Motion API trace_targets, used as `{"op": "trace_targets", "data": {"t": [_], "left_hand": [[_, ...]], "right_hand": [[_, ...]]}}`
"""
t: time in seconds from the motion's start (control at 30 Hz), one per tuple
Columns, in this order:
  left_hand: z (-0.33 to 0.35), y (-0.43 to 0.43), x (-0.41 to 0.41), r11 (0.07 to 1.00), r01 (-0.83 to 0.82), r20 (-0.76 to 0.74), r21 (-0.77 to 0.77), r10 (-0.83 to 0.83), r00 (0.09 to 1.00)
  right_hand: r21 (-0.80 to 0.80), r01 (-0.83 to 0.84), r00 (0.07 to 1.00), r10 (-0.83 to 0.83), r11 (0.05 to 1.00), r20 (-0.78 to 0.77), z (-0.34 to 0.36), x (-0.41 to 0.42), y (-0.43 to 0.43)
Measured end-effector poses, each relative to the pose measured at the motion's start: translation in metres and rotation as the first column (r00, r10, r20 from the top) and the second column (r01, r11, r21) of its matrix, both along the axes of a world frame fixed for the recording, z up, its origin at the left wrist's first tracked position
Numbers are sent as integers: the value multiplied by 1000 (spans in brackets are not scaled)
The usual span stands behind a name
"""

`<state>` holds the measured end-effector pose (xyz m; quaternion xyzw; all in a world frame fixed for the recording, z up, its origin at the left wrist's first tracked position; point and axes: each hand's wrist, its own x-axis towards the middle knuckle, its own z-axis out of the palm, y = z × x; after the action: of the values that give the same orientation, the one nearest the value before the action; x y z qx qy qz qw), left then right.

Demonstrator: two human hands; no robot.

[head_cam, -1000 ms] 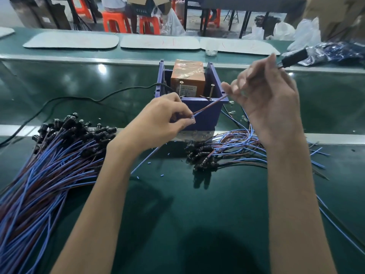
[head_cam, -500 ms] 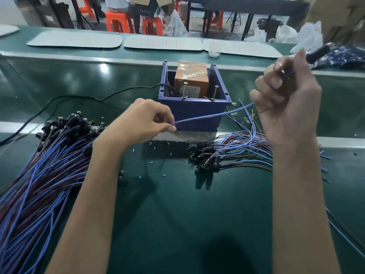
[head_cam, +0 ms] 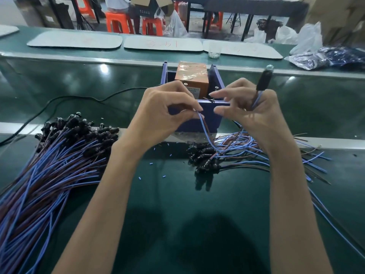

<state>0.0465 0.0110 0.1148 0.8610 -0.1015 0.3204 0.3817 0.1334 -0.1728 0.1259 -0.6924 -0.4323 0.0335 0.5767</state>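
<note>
My left hand [head_cam: 166,113] pinches the ends of a blue and a brown wire [head_cam: 205,129] in front of a blue box [head_cam: 209,117]. My right hand [head_cam: 254,113] grips the same wire pair near its black connector [head_cam: 262,81], which sticks up above my fingers. The wires hang in a loop between the two hands. An orange-brown block [head_cam: 192,80] sits inside the blue box, partly hidden by my hands.
A big bundle of blue and brown wires with black connectors [head_cam: 59,155] lies at the left. A smaller pile [head_cam: 227,155] lies below my right hand. A black cable [head_cam: 79,97] runs to the box. Small blue insulation bits [head_cam: 164,176] dot the green belt.
My hands have come closer together in front of the box. The wire, stretched taut before, now sags in a loop. The connector in my right hand has tipped upright.
</note>
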Motion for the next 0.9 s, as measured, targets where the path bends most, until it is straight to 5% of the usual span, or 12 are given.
{"op": "trace_targets", "data": {"t": [0.23,0.63,0.9], "left_hand": [[-6,-6,3,973,17,66,-229,-2,998],[-9,-5,7,979,-61,104,-196,83,991],[-10,-3,9,946,-179,235,-272,245,941]], "right_hand": [[22,-85,996,85,996,6,-3,-7,9],[247,51,997,-62,968,38,-7,-2,20],[466,162,985,-118,870,-123,0,2,8]]}}
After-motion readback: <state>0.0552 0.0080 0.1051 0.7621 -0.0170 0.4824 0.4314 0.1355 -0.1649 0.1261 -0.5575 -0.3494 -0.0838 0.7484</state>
